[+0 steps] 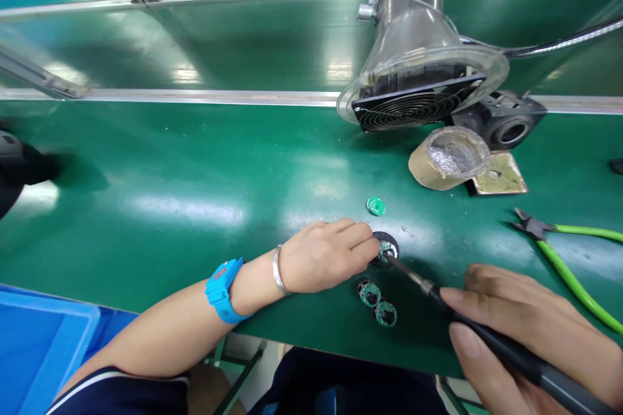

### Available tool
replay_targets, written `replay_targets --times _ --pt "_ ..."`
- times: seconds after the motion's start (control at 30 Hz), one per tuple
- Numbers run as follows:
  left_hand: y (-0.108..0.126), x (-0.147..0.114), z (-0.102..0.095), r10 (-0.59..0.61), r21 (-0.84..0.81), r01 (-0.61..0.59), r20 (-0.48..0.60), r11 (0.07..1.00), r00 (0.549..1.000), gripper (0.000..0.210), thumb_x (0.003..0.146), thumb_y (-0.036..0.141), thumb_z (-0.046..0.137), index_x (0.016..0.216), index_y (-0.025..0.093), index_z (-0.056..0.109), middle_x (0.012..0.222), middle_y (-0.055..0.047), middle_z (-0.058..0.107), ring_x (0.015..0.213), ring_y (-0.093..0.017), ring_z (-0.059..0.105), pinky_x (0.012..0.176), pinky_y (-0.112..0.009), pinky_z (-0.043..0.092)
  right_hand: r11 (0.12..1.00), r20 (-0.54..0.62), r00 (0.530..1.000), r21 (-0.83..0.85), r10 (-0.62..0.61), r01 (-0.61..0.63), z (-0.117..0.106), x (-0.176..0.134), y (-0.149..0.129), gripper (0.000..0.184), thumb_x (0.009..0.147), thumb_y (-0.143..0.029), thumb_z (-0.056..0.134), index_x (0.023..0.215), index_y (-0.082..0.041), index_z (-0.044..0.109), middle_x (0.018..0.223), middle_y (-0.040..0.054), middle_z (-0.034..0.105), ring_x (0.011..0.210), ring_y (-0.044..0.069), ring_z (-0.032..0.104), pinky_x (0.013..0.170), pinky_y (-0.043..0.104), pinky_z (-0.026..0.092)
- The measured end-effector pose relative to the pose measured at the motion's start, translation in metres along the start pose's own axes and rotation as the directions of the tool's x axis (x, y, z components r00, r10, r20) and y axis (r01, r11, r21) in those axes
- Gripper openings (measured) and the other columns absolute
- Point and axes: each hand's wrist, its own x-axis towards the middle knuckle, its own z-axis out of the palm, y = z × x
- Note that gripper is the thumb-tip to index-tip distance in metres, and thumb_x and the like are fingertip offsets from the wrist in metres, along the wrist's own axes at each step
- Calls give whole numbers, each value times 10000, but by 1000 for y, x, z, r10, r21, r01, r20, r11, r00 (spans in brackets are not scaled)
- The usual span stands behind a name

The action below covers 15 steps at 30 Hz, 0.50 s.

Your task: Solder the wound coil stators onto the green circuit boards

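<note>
My right hand (530, 331) is closed round the black handle of a soldering iron (491, 337). The iron's tip meets a small round circuit board (388, 250) sitting in a black ring-shaped holder (392, 238). From the left, my left hand (331, 256) has its fingers closed at the edge of that holder; the fingertips are partly hidden. Just below lie two round circuit boards, one (370, 293) beside the other (386, 314). A bright green round board (376, 206) rests above the holder.
A fume extractor with a fan grille (413, 104) hangs over the green bench (170, 162). Under it stand a tan cup (431, 165), a sponge tray (503, 174) and a black iron stand (509, 123). Green-handled cutters (559, 249) lie right; a blue bin (43, 337) is lower left.
</note>
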Motion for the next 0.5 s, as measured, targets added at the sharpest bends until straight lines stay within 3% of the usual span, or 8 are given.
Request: replay_targets --times 0.2,0.37,0.43,0.5 --pt "0 0 1 5 -8 -5 2 1000 1000 189 952 183 406 904 161 588 786 -17 617 669 -127 569 452 -227 400 1000 9 1000 6 -18 18 1 0 2 274 775 -71 535 1023 -176 587 621 -3 594 580 151 611 488 280 510" --pt "-1 -2 2 -14 -42 14 12 999 1000 182 951 216 429 919 165 600 788 -13 620 681 -121 574 492 -222 443 994 -174 983 -88 52 -69 19 -5 18 361 826 -75 574 1170 -179 608 718 8 650 576 127 604 503 268 493" --pt "-1 -2 2 -20 -62 21 19 998 1000 194 948 224 430 911 167 611 783 -13 625 681 -123 579 520 -226 463 991 -119 987 -72 104 -113 28 -3 26 401 823 -36 593 1190 -196 601 776 1 672 603 106 597 554 246 500" --pt "-2 -3 2 -17 -89 19 25 996 1000 201 937 212 435 874 164 619 762 -14 622 658 -124 574 543 -235 474 997 -32 997 -21 77 -78 36 1 32 377 808 -14 608 1139 -195 617 819 7 676 642 103 583 604 251 503"
